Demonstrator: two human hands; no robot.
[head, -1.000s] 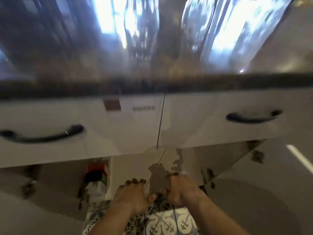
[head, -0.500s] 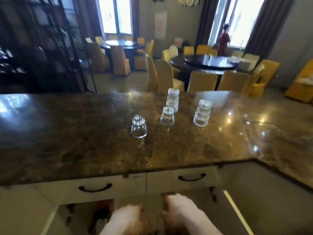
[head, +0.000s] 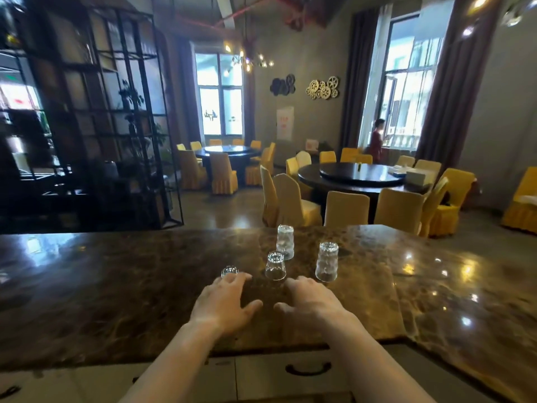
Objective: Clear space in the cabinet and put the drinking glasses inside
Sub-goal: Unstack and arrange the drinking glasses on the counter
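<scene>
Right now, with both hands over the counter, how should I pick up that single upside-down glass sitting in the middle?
Take the middle glass around its side wall with the right hand, coming from the near side. It stands rim-down, so the narrower base faces up. The grip has room: the taller stack stands behind it.

Restaurant: round tables (head: 353, 177), covered chairs (head: 345, 209).

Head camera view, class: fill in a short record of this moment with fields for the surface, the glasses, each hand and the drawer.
surface: dark marble counter
glasses: four clear groups, upside down; two single glasses, two taller stacks
left hand: left hand open, fingertips at the nearest glass, grasp not yet made
right hand: right hand open, holding nothing
drawer: black handle below the counter edge
</scene>
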